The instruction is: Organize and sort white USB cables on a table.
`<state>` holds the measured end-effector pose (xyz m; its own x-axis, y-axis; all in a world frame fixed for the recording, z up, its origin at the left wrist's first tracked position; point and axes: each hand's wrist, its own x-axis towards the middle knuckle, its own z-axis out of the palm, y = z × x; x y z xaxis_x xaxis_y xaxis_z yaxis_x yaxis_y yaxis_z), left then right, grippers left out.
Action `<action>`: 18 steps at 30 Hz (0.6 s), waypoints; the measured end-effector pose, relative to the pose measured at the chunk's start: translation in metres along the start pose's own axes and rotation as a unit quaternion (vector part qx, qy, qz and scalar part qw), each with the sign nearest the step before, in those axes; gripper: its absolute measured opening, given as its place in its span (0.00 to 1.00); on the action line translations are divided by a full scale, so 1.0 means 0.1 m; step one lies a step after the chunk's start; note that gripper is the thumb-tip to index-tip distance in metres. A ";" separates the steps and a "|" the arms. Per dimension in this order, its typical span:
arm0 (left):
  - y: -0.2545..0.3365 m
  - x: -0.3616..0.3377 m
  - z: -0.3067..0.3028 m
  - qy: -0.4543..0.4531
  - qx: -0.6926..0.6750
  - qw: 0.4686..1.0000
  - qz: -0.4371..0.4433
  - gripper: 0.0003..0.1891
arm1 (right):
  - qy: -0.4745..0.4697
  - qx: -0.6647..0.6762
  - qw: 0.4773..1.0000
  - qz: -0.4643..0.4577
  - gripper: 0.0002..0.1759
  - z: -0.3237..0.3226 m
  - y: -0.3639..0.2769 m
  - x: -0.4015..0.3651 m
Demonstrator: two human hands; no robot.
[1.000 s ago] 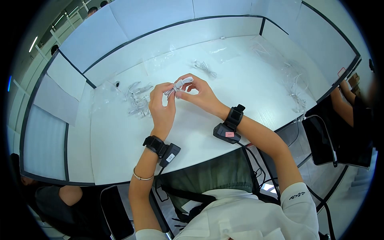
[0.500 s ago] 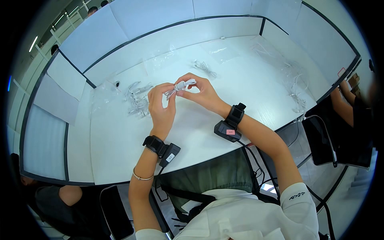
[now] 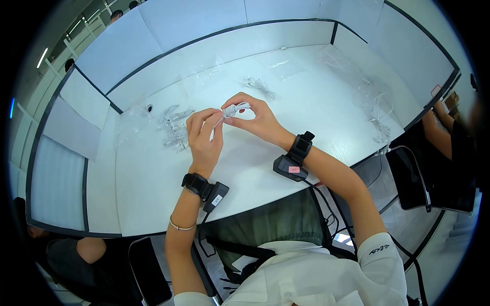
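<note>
A white cable [image 3: 232, 110], bundled and wrapped round its middle, is held above the white table between both hands. My left hand [image 3: 205, 133] pinches its left end, where a strand shows between the fingers. My right hand [image 3: 258, 116] grips the wrapped part between thumb and forefinger, and loops stick out to the right. To the left of my left hand lies a pile of white cables [image 3: 176, 127], some seemingly in clear plastic. Beyond my hands another bundled white cable [image 3: 260, 87] rests on the table.
White partitions [image 3: 204, 48] edge the table [image 3: 153, 199]. Clear plastic bags [image 3: 280, 64] lie toward the back, and more cables [image 3: 378, 122] lie at the right. Another person's arm [image 3: 438, 130] shows beyond the right partition. Wrist devices with black cords [image 3: 290, 167] hang from my forearms.
My left fingers have closed in more at the bundle's left end, and fewer loops show there. My right hand keeps its hold in nearly the same place.
</note>
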<state>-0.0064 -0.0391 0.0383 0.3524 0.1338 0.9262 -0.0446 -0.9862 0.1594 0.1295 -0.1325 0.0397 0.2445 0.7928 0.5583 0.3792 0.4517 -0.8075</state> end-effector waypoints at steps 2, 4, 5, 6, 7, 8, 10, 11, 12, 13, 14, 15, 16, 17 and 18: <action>0.00 0.00 0.02 0.006 -0.014 1.000 -0.021 0.12 | 0.006 0.001 1.000 0.003 0.15 0.00 -0.04 0.00; 0.01 -0.01 0.02 0.009 -0.023 0.999 -0.035 0.12 | 0.011 0.004 1.000 0.006 0.14 0.01 -0.05 -0.01; 0.01 -0.01 0.02 0.010 -0.025 0.999 -0.039 0.12 | 0.013 0.007 1.000 0.007 0.14 0.01 -0.06 -0.01; 0.01 0.00 0.02 0.010 -0.027 0.999 -0.042 0.12 | 0.016 0.009 1.000 0.007 0.14 0.01 -0.06 -0.01; 0.01 0.00 0.02 0.009 -0.027 0.999 -0.042 0.12 | 0.016 0.004 1.000 0.009 0.13 0.01 -0.06 0.00; 0.00 -0.01 0.02 0.009 -0.027 0.999 -0.042 0.12 | 0.015 -0.001 1.000 0.012 0.13 0.01 -0.05 0.00; 0.00 -0.02 0.02 0.007 -0.030 0.998 -0.046 0.12 | 0.015 -0.006 1.000 0.013 0.13 0.01 -0.04 0.00; 0.00 -0.02 0.02 0.007 -0.032 0.998 -0.048 0.12 | 0.016 -0.007 1.000 0.012 0.13 0.01 -0.04 0.00; 0.00 -0.01 0.03 0.006 -0.035 0.998 -0.051 0.12 | 0.017 -0.007 1.000 0.011 0.12 0.00 -0.03 0.00; 0.01 -0.01 0.03 0.009 -0.036 0.998 -0.055 0.12 | 0.019 -0.007 1.000 0.007 0.12 0.01 -0.03 0.00; 0.01 -0.01 0.03 0.011 -0.038 0.998 -0.058 0.12 | 0.022 -0.007 1.000 0.004 0.12 0.01 -0.01 0.00; 0.01 0.00 0.04 0.014 -0.040 0.997 -0.061 0.12 | 0.025 -0.008 1.000 0.001 0.12 0.01 -0.01 0.00; 0.02 0.00 0.04 0.004 -0.041 0.997 -0.064 0.13 | 0.026 -0.009 1.000 0.003 0.12 0.00 -0.01 0.00; 0.03 0.00 0.04 -0.006 -0.043 0.997 -0.068 0.13 | 0.027 -0.011 1.000 0.004 0.12 0.00 -0.01 0.00; 0.03 0.01 0.03 -0.017 -0.044 0.996 -0.071 0.14 | 0.028 -0.012 1.000 0.006 0.12 0.00 -0.01 0.00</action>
<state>-0.0033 -0.0425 0.0384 0.3915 0.2674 0.8804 -0.0723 -0.9449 0.3192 0.1293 -0.1330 0.0400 0.2984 0.7733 0.5594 0.3967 0.4326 -0.8096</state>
